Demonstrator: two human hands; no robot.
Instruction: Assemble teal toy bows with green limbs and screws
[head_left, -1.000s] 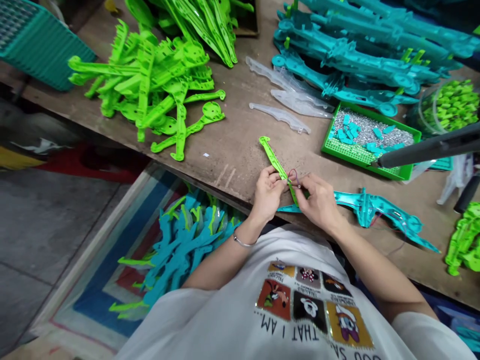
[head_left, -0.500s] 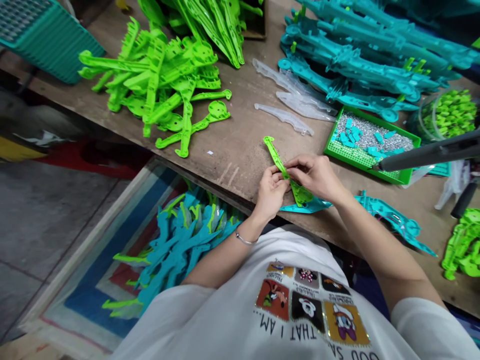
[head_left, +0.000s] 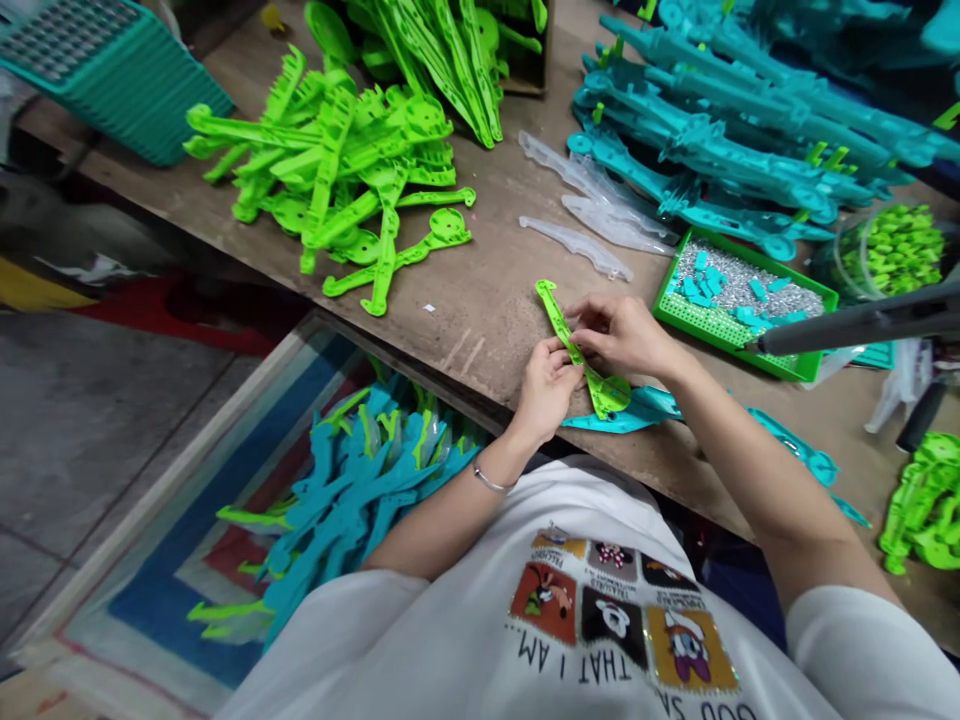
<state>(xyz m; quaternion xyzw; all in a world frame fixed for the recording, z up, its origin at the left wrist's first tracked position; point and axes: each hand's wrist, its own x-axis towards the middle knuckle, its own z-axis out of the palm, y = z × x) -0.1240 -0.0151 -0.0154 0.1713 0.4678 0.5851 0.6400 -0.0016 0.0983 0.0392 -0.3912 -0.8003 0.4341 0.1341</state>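
Note:
A long lime-green plastic part lies slanted at the near edge of the wooden table. My left hand pinches its middle from below. From above, my right hand grips the same part, fingers closed on it. The part's round lower end rests over a teal plastic sword-shaped piece that runs to the right under my right forearm.
A heap of green parts lies at back left, teal pieces at back right, clear plastic blades between them. A green tray of screws and teal bits sits right. A grey tool juts in. Finished pieces lie on the floor.
My right hand has moved up along the green part from its lower end to its middle. The thin wire seen by my fingers earlier is out of sight.

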